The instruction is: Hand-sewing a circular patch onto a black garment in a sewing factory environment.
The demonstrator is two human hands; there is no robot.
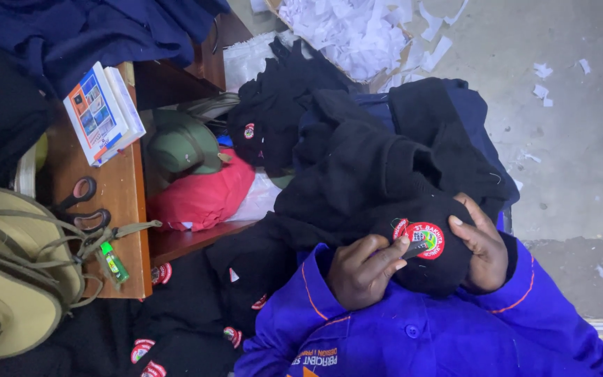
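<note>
My left hand pinches a small grey tool and presses its tip against a round red and white embroidered badge. The badge is sewn on a black garment bunched over my lap. My right hand cups the garment from the right, with its thumb beside the badge. Both hands come out of blue sleeves with orange stitching.
A wooden table at the left carries black scissors, a booklet, a green lighter and a khaki hat. Green and red caps lie on its shelf. More black badged garments are heaped below. White paper scraps litter the concrete floor.
</note>
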